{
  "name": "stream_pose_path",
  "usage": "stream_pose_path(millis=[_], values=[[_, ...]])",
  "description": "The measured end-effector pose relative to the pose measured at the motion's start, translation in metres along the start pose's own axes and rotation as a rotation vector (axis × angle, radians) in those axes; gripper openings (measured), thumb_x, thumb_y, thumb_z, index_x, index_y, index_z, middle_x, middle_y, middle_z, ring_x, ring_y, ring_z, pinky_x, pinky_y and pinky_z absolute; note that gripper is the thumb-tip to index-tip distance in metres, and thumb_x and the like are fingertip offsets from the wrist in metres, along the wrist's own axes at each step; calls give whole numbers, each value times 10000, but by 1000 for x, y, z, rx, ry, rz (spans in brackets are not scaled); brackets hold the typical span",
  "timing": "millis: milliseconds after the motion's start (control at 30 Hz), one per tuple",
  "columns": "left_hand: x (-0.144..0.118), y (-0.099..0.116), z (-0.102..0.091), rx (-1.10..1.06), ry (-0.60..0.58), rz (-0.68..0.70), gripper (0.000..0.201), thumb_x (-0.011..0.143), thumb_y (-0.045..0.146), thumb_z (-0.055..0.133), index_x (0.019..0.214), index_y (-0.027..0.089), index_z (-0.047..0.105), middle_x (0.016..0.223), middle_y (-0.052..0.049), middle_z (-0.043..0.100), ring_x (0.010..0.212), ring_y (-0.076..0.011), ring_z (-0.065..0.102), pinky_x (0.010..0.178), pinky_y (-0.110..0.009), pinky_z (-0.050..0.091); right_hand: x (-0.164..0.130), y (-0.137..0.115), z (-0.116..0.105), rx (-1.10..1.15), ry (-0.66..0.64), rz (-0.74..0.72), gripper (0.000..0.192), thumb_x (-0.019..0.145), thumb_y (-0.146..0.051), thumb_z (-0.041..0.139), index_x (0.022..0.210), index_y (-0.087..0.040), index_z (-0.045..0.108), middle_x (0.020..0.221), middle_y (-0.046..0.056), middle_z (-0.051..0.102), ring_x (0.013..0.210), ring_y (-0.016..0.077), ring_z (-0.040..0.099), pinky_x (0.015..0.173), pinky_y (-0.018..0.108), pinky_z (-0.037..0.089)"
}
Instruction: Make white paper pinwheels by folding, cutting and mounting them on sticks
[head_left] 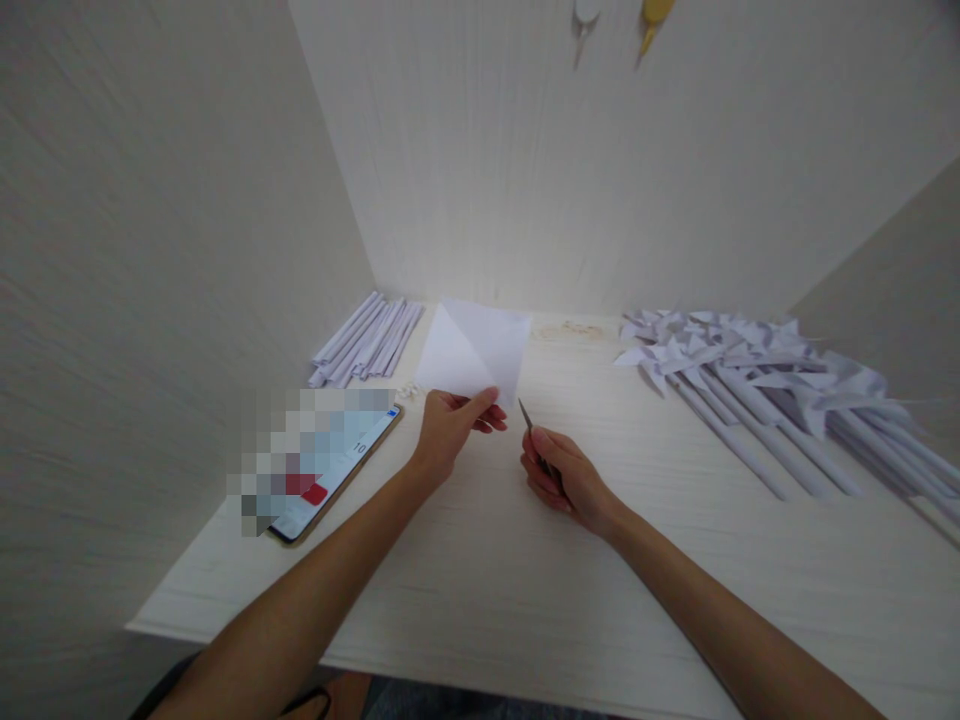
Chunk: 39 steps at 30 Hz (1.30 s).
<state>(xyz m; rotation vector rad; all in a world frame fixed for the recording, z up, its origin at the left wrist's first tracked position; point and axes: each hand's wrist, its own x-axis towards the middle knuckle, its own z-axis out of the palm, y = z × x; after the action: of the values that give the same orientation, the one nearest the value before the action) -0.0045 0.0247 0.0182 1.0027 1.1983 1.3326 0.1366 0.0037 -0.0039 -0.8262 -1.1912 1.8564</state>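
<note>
A square sheet of white paper (480,340) with a diagonal crease is held up over the table. My left hand (454,425) pinches its near edge between thumb and fingers. Just right of the paper's near corner, my right hand (562,470) is closed around a slim pair of scissors (527,416). Their pointed tip faces up and away, close to the paper but apart from it. The fingers hide most of the scissors' handles.
Rolled white paper sticks (367,340) lie at the back left. A lit phone (337,490) rests near the left edge, partly pixelated. Several paper pinwheels (720,360) on sticks are piled at right. Pale walls enclose the white table (465,590); two hooks (651,25) hang at the back.
</note>
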Motion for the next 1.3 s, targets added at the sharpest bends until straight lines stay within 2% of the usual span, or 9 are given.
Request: stream_pose_path(millis=[133, 300, 533, 1300], values=[[-2, -1, 2, 43, 21, 45, 240, 588, 331, 649, 538, 97, 632, 535, -69, 645, 472, -133, 585, 436, -216, 414, 0, 0, 1, -24, -15, -4, 394, 706, -523, 517, 566, -185, 372, 329, -121, 308, 231, 10, 197, 227, 137, 110], [-5, -2, 7, 22, -19, 16, 217, 592, 307, 650, 609, 91, 661, 596, -82, 674, 558, -172, 630, 480, -234, 461, -1, 0, 1, -48, -16, 5, 404, 708, -540, 503, 565, -185, 372, 323, -120, 305, 234, 13, 207, 230, 138, 122], [-9, -3, 10, -9, -36, -4, 209, 581, 291, 660, 608, 84, 670, 603, -87, 682, 555, -173, 635, 565, -270, 510, 0, -1, 1, -29, -30, -14, 394, 709, -532, 506, 571, -184, 380, 323, -122, 309, 232, 12, 198, 232, 141, 119], [-8, -7, 9, 6, -42, 15, 190, 596, 290, 654, 619, 103, 671, 605, -66, 683, 554, -166, 631, 555, -265, 513, 1, 0, 1, -44, -25, -12, 408, 710, -531, 503, 542, -189, 356, 316, -115, 308, 230, 13, 199, 227, 143, 126]])
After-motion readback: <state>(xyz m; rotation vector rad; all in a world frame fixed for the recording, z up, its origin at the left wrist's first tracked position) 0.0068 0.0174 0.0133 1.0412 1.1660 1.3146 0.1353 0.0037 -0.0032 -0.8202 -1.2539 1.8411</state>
